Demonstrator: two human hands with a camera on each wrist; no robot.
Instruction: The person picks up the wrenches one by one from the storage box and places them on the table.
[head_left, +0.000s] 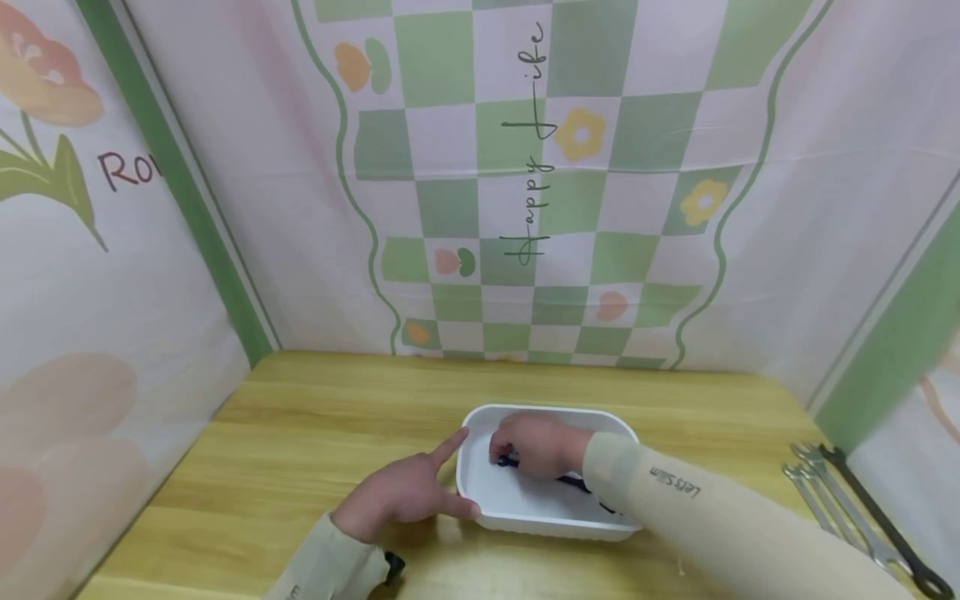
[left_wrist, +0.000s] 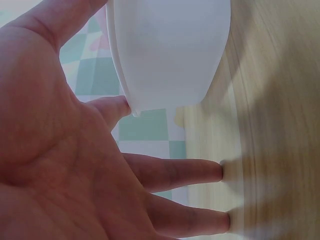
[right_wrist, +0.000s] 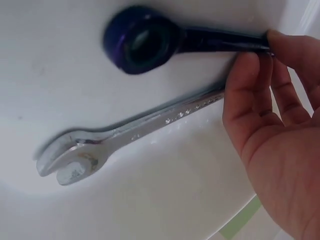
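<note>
A white plastic bin [head_left: 525, 521] [left_wrist: 170, 55] stands on the wooden table. At its left end my left hand [head_left: 408, 492] [left_wrist: 65, 145] is spread, with straight fingers touching the rim. Inside the bin, my right hand [head_left: 536, 446] [right_wrist: 285, 130] pinches a dark blue-purple wrench [head_left: 572, 482] [right_wrist: 215, 41] by its shaft, between thumb and fingers. The wrench's ring end points away from the hand in the right wrist view. Beside it, a silver open-end wrench [right_wrist: 165, 117] lies on the bin floor, its far part hidden behind the fingers.
Several silver wrenches [head_left: 847, 492] and a long black wrench [head_left: 885, 525] lie side by side at the table's right edge. A patterned curtain [head_left: 525, 167] rises along the back edge of the wooden table [head_left: 315, 433].
</note>
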